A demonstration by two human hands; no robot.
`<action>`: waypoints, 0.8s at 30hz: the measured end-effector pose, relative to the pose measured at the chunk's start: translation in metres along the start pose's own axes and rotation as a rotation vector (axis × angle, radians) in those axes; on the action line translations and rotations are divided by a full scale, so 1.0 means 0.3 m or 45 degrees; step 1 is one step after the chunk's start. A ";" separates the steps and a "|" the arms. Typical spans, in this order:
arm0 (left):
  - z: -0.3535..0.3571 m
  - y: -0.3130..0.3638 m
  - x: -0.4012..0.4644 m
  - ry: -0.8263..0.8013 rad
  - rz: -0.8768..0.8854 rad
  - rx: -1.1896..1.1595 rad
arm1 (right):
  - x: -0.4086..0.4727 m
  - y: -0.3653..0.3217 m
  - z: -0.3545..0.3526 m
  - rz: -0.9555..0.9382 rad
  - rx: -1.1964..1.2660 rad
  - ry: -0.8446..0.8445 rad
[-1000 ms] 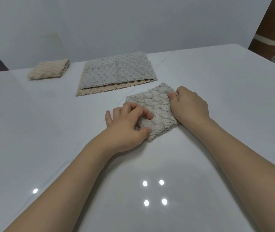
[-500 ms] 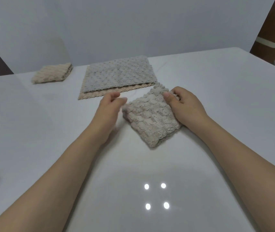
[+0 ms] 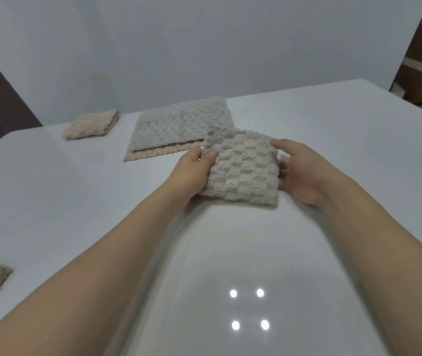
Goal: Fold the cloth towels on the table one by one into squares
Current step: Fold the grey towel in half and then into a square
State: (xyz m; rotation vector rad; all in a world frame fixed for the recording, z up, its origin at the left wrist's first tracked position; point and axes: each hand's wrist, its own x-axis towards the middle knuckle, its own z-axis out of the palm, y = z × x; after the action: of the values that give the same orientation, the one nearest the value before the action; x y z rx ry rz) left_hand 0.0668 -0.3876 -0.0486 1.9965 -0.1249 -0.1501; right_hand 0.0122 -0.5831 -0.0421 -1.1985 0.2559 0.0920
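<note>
Folded towel between both hands' grips, table edge well apart.

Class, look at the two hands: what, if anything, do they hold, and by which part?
Both hold the folded towel: the left hand grips its left edge, thumb on top; the right hand grips its right edge.

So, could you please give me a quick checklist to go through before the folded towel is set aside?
1. Left hand grips the towel: ok.
2. Right hand holds its other edge: ok.
3. Towel folded roughly square: ok.
4. Folds flat: not ok, far-left corner sticks up.
5. Bare table on the left for setting it down: ok.
6. Unfolded stack still waiting behind: ok.
</note>
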 end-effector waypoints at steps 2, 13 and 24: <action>0.056 0.014 0.010 0.094 -0.013 0.031 | 0.017 -0.011 -0.019 0.017 -0.211 0.109; 0.575 0.191 0.079 0.118 0.129 0.636 | 0.092 -0.190 -0.451 -0.257 -1.500 0.745; 0.957 0.349 0.219 -0.052 0.259 0.820 | 0.066 -0.297 -0.841 -0.320 -1.435 1.107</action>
State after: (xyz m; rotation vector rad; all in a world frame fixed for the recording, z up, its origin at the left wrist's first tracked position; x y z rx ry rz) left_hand 0.0829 -0.6987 -0.0754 2.6037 -0.4473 -0.0165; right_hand 0.0125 -0.8511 -0.0515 -2.3432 0.8797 -0.5985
